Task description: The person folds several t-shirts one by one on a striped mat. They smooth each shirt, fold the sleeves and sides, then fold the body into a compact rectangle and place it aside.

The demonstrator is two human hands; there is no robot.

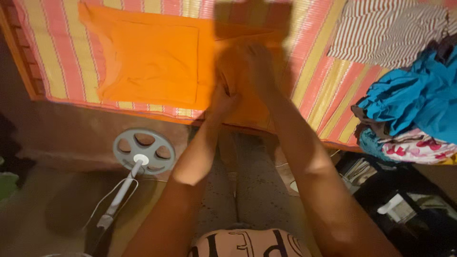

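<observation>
**Both hands on orange garment at bed edge**

Orange garment [152, 62] lies flat on the striped mat [52, 52], long axis running left-right; most of it spreads left of the hands. Left hand [223, 101] sits at its near right edge, fingers closed on a fold of the cloth. Right hand [252, 62] rests further in, pressed on the same right portion; whether it pinches the cloth, cannot tell, blurred. Blue clothes pile [419, 100] far right. Fan base [144, 151] on floor below.
</observation>
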